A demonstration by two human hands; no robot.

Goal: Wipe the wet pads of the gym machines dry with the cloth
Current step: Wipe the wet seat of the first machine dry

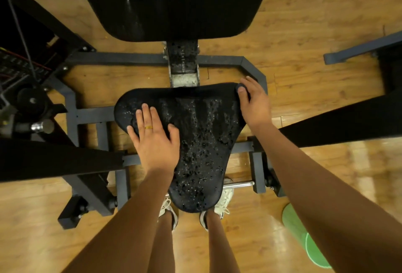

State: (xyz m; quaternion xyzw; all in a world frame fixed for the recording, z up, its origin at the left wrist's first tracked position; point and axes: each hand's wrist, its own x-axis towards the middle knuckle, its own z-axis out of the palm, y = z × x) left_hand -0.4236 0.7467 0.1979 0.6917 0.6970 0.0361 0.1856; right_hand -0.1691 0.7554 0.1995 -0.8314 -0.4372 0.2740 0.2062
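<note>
The black seat pad (202,142) of a gym machine lies below me, covered in water drops over its middle and narrow front. A matte, drop-free band runs along its far edge. My left hand (155,135) lies flat on the left part of the seat with fingers straight and spread. My right hand (253,103) sits at the seat's far right corner, fingers curled over the edge. Its thumb pinches a small dark fold that looks like the cloth (240,87); most of the cloth is hidden. The black back pad (174,0) above shows wet streaks.
The machine's dark steel frame (254,70) surrounds the seat, with black arms crossing at left and right. A weight stack and cable stand at far left. My feet in white shoes (224,203) are under the seat's front. A green object (304,240) lies on the wooden floor at right.
</note>
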